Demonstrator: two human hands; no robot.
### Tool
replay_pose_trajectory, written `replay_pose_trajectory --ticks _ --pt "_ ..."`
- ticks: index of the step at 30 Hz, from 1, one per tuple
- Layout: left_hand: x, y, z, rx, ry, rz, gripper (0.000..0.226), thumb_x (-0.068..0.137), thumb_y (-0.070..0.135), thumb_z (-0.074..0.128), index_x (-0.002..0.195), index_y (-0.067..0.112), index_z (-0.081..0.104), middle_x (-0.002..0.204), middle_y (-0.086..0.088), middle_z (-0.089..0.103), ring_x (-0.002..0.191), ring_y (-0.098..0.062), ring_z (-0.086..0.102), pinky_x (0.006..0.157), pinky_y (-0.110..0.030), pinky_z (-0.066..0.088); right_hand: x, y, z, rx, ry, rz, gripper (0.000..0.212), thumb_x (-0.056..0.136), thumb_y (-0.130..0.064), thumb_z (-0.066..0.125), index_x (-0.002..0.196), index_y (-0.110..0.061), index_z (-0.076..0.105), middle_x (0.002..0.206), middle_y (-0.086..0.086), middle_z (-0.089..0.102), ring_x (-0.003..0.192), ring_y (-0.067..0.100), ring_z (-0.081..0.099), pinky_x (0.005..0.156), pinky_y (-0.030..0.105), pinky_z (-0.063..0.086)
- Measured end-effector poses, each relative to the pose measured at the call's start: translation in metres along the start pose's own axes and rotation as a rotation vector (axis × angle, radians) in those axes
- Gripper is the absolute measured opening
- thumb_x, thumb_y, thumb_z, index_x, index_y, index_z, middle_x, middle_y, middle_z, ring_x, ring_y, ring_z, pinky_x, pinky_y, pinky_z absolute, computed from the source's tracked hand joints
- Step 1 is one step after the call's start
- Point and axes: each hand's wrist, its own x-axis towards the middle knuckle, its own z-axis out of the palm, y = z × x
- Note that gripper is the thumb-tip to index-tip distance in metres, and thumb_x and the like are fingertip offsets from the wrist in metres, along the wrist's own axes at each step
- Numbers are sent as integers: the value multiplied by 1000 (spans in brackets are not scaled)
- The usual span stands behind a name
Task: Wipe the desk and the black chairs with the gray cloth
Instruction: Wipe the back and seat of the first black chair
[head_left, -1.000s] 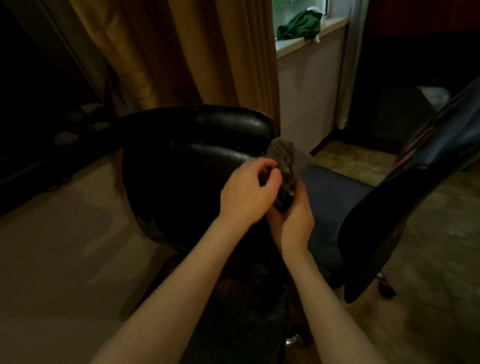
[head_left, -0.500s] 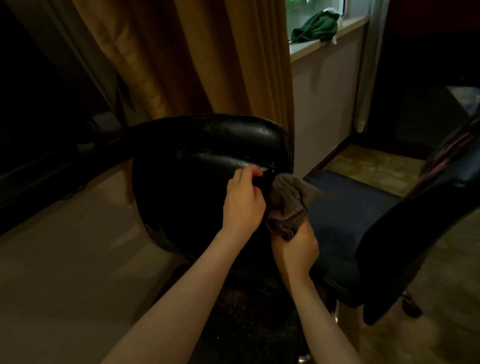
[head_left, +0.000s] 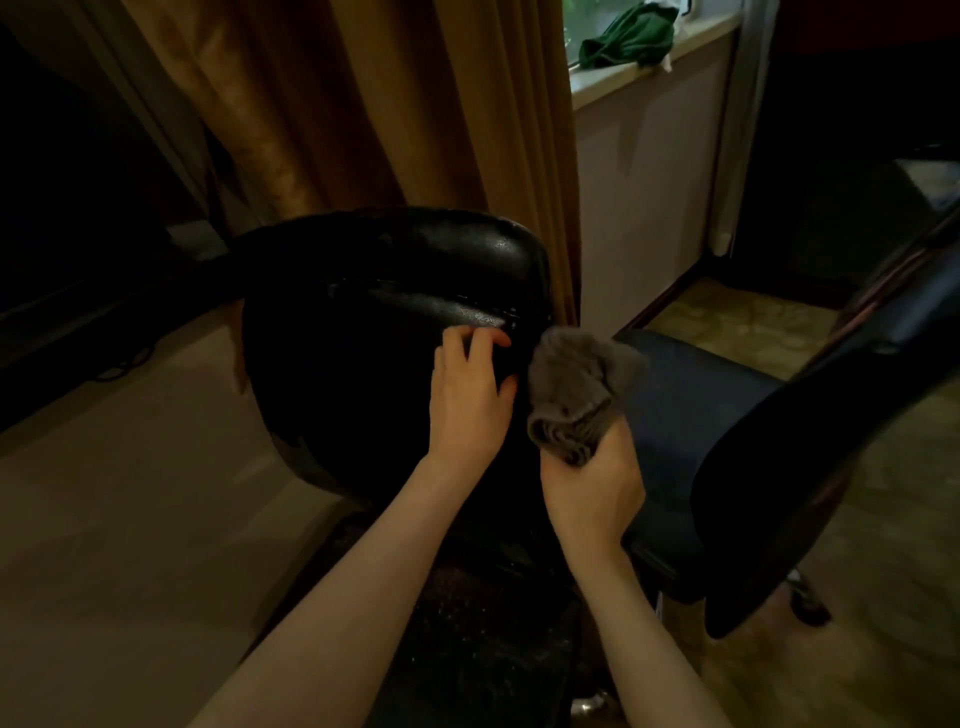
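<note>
A black leather chair stands in the middle with its glossy backrest facing me. My left hand rests on the backrest's right side, fingers curled onto the fold that runs across it. Just to its right my right hand grips the bunched gray cloth, which sticks up out of the fist beside the backrest's edge. A second chair stands to the right, with a dark blue seat and a black back tilted toward me.
A tan curtain hangs behind the chair. A windowsill at the top right carries a green cloth. A beige surface spreads to the left, with dark objects and cables at its far edge. Patterned floor lies at the right.
My two hands, together on the cloth a second ago, have separated. The left hand went onto the chair's backrest and the right hand now holds the cloth alone.
</note>
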Motion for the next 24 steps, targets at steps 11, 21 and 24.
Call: replay_pose_trajectory --ticks 11,21,24 --pt "-63 -26 40 -138 1 -168 23 85 3 60 106 9 52 100 0 43 93 -19 52 74 -30 48 -23 71 16 -269 -388 188 22 87 -25 56 108 -20 56 105 3 62 97 27 59 67 29 40" --pt "-88 -38 67 -276 95 -88 20 85 1 58 104 6 53 96 5 39 80 -9 45 67 -18 39 12 35 3 -89 -105 -142 40 82 -26 66 118 -14 54 108 7 63 99 28 59 69 26 36" --pt "-89 -41 75 -347 174 -130 18 86 1 57 102 7 52 97 3 41 81 -8 44 70 -15 37 24 40 14 -139 -116 -216 33 84 -29 61 113 -15 52 107 4 59 100 26 56 68 27 34"
